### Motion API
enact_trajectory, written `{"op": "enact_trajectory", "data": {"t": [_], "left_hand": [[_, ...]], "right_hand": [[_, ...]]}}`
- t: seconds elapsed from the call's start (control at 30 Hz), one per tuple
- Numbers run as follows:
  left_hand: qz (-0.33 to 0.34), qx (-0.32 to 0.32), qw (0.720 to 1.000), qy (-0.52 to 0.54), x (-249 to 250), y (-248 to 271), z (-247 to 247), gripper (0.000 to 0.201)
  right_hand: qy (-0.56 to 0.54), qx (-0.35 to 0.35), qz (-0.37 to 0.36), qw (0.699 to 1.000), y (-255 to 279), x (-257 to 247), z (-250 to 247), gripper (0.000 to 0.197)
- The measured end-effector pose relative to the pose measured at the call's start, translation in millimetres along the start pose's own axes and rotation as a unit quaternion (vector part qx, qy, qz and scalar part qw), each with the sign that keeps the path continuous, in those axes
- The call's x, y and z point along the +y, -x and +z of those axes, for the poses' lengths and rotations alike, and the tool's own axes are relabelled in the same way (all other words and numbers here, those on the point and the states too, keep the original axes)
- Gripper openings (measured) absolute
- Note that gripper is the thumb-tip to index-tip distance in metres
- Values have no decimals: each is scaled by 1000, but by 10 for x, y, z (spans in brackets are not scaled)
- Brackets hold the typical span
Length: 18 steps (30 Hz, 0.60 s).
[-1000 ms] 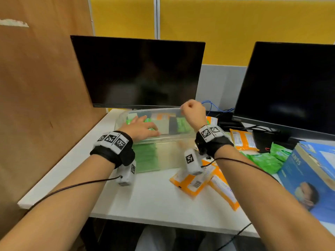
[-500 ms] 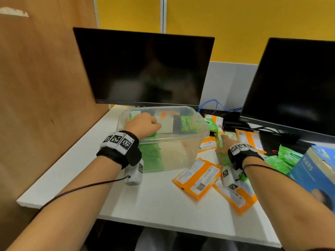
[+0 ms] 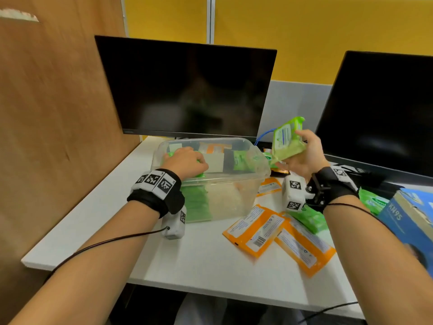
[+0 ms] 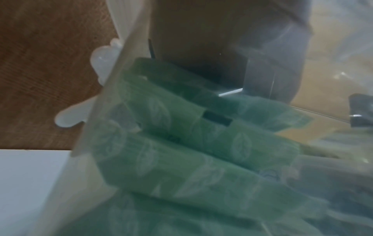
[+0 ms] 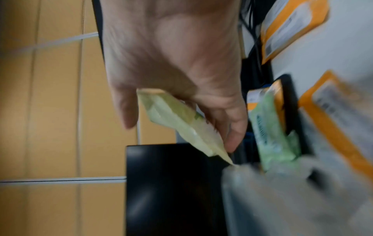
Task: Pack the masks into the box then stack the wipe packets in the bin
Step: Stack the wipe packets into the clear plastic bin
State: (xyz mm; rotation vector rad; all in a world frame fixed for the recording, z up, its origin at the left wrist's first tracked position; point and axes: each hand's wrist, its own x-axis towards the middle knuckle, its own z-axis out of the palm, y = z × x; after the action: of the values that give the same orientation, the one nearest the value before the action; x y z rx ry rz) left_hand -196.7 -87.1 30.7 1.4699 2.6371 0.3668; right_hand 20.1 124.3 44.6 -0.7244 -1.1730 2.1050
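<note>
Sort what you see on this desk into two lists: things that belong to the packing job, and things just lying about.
Part of the job:
- clear bin
- green wipe packet held in the right hand
- green packets stacked in the bin under the left hand
- orange packets on the desk
- blue KN95 mask box

Just lying about:
- two dark monitors
- blue cable

White desk (image 3: 98, 221) carries clear bin (image 3: 234, 198), orange packets (image 3: 255, 231), blue box (image 3: 412, 221)
</note>
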Motion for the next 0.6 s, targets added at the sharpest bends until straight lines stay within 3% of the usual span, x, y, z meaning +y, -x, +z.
{"op": "enact_trajectory", "data": {"t": [0.1,0.2,0.27,0.37,0.47,0.6], "left_hand": [[-1,-8,1000,-15,2,21,-11,30],[-5,-7,1000,-23,16,32,-16,31],[-7,-6,1000,-17,14,32,-15,30],[-17,-4,1000,-13,16,30,-15,27],[-20,-8,1000,-22,24,29,-22,27],[-21,-24,999,-32,13,4,-11,31]], "right_hand": [[-8,-49,-44,998,178,-156,391,34],[-11,-38,-69,997,248,-142,773,29],[103,-52,-35,993,266,-33,1011,30],[268,-72,50,959,222,214,1211,20],[450,-65,95,885,59,416,1263,24],[656,-83,67,747,-125,593,1202,48]]}}
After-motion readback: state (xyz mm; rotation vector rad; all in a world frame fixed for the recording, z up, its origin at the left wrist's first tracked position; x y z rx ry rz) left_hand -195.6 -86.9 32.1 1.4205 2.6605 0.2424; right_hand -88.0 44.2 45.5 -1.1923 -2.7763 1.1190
